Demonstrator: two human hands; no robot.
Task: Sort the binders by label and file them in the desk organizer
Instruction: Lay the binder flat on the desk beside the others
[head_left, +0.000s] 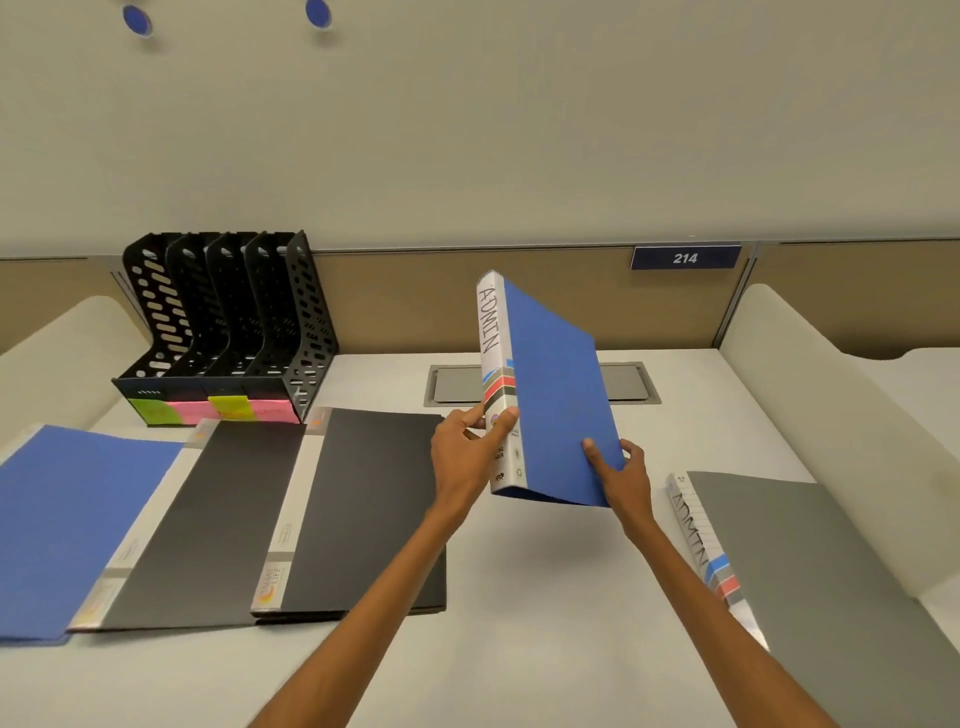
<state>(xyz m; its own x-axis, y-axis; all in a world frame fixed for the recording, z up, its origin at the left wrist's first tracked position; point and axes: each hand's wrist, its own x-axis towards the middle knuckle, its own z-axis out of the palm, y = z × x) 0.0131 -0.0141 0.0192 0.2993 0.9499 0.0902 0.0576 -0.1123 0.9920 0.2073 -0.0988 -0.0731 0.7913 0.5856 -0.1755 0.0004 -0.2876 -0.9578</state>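
Fingers (474, 417) and thumb of your left hand (465, 457) pinch the ADMIN binder (558, 395) low on its spine. Your right hand (623, 475) grips its lower corner, thumb on the cover. The binder is upright, lifted above mid-desk (519, 649). The organizer (223, 332) stands at the back left corner, with a blue binder (67, 519) and two black binders (218, 519) flat before it. A grey binder (810, 571) lies at the right edge.

The white desk (545, 597) carries a black organizer (223, 332), a blue binder (67, 519), black binders (218, 519) and a grey binder (831, 571).

Writing on the pink and yellow-green sticky notes (228, 408) is too blurred to read; the grey binder (831, 571) runs off the right edge
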